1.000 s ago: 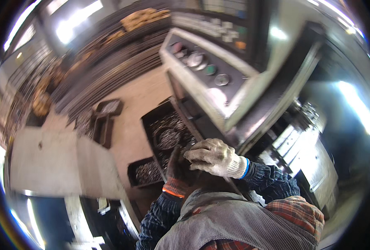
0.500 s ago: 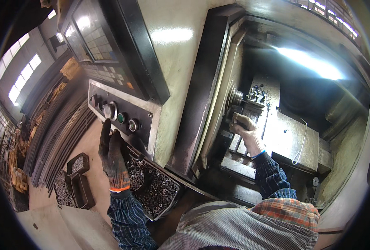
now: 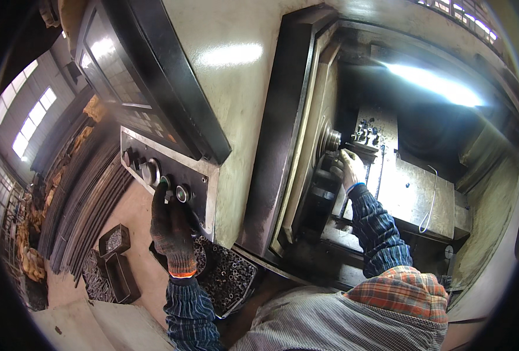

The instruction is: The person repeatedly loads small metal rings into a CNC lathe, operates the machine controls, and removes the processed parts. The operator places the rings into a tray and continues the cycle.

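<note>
Lathe chuck (image 3: 332, 140), a round metal piece, sits at two o'clock from the middle of the worker's view, in the dim opening of the machine. The right hand (image 3: 352, 168), in a pale glove, reaches in from four o'clock, its fingertips just beside the chuck's face. Thumb and forefinger are drawn close together, the rest bunched with them; from where I stand I cannot tell whether they pinch a part or touch the chuck itself. A tool block (image 3: 366, 136) stands just past the fingers, toward one o'clock from them, and a pale curved cord (image 3: 432, 202) lies at three o'clock.

At eight o'clock, the left hand (image 3: 172, 228), in a dark glove with an orange cuff, points up to a control panel (image 3: 198, 202). One fingertip meets the lower edge of a green button (image 3: 165, 181); I can't say how hard it pushes. Its fingers are long and mostly side by side, not spread, and whether they hold anything is unclear to me. A silver knob (image 3: 150, 172) sits just beside the green button, toward ten o'clock.

Loose metal rings (image 3: 230, 278) are heaped near seven o'clock, below the panel. Long dark bars (image 3: 75, 199) lie stacked at nine.
</note>
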### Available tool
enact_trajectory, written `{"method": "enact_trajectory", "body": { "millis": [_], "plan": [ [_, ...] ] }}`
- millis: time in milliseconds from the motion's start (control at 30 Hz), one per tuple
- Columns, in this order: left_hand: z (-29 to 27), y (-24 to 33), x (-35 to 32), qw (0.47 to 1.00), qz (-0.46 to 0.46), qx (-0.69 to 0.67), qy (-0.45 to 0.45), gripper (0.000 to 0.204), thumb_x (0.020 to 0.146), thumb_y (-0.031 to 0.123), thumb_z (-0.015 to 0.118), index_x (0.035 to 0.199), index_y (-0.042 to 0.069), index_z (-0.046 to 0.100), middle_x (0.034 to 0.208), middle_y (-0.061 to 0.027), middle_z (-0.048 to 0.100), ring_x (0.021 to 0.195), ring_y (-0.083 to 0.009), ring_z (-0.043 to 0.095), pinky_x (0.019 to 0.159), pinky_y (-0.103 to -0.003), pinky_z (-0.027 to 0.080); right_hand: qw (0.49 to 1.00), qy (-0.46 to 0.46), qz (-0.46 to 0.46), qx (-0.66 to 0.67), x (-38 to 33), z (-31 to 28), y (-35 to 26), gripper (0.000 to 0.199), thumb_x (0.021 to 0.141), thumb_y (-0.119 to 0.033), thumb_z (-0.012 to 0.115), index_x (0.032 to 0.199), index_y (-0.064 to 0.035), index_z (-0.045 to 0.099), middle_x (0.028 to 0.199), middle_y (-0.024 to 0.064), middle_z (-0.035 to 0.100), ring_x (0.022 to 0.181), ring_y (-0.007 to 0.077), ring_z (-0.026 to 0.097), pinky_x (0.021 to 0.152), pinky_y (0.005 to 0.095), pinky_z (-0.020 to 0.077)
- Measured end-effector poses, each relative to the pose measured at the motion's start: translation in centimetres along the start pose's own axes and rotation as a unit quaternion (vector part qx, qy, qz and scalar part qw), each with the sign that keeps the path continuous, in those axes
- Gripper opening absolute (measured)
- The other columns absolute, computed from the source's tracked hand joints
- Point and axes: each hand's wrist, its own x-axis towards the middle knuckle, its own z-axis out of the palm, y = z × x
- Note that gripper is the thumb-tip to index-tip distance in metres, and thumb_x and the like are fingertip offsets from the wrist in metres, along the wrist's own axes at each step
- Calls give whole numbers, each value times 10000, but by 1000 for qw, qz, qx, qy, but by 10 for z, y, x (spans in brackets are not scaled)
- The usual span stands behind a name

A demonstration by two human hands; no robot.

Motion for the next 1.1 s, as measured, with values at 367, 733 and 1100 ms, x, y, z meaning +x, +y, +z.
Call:
{"method": "enact_trajectory", "body": {
  "millis": [367,733,1100],
  "plan": [
    [5,14,0,995,32,96,7,353,983,54,462,1318,15,568,1147,-59,670,813,-94,594,690,-245,473,995,98,19,-5,69,-12,17,475,980,-395,536,1295,-43,493,1095,83,567,931,221,586,757,393,544],
    [-10,-11,11,993,-11,-109,-50,413,987,127,430,1370,-6,508,1338,-116,567,1078,-207,571,929,-319,458,996,55,40,49,81,-5,16,460,991,-358,534,1307,-40,430,1287,188,479,1158,337,546,858,526,570],
    [-10,7,11,995,-32,83,-52,457,943,-32,507,1398,7,486,1338,-101,580,1035,-148,589,887,-249,474,996,46,33,72,90,-7,17,377,1005,-352,501,1238,-57,479,1245,167,518,1078,321,595,842,559,560]
  ]
}}
